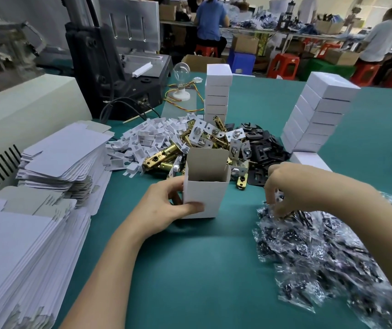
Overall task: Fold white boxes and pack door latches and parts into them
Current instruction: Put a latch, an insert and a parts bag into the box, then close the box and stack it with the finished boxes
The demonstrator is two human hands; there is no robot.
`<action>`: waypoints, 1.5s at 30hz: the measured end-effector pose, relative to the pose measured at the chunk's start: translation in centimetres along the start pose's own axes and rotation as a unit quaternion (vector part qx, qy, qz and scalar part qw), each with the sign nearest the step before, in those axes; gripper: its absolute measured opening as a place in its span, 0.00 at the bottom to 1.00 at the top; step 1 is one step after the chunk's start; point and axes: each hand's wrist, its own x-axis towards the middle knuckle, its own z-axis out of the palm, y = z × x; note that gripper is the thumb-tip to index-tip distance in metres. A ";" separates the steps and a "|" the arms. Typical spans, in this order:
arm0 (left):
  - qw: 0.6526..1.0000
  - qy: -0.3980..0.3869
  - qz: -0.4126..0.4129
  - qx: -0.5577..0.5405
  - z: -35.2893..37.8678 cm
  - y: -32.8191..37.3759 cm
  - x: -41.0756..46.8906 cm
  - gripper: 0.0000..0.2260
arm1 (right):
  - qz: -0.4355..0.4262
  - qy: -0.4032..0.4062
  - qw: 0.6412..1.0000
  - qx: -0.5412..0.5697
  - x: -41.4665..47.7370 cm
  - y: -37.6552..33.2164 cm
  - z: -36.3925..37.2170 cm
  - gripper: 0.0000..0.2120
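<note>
Front and centre on the green worktop (202,257), a folded white box (205,193) stands upright with its top flaps open. The left hand (166,207) grips it, thumb flat across the front face and fingers curled round the left side. Something dark shows just inside the rim, too shadowed to name.

Over on the right, the right hand (292,188) dips into the heap of clear parts bags (328,262). Its fingertips are bunched and pinching one bag at the heap's far edge, though blur hides how firm that hold is.

By my read this is the filling step, with the bagged parts going in. The next move calls for lifting that single bag free of its neighbours, carrying it left over the open mouth and dropping it in while the left hand steadies the box, then tucking the flaps.

The box sits in the left hand, apart from the right. The brass latches (166,155) are piled just behind it, and the finished box stacks (318,115) stand beyond.
</note>
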 end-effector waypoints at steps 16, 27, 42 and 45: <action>1.000 0.027 0.012 0.008 0.7 -0.1 0.4 0.19 | -0.084 0.382 0.751 0.533 -0.8 -5.9 -4.4 0.05; 0.998 0.056 0.009 -0.010 0.9 0.1 0.2 0.16 | -0.014 0.383 0.858 0.341 1.7 -8.1 -3.1 0.05; 0.985 0.158 0.046 0.053 1.1 1.1 0.3 0.22 | -0.021 0.239 0.960 0.144 3.0 -10.2 -4.3 0.19; 0.971 0.221 0.084 0.044 1.2 1.5 0.3 0.25 | -0.024 0.241 0.960 0.143 3.2 -10.1 -4.1 0.18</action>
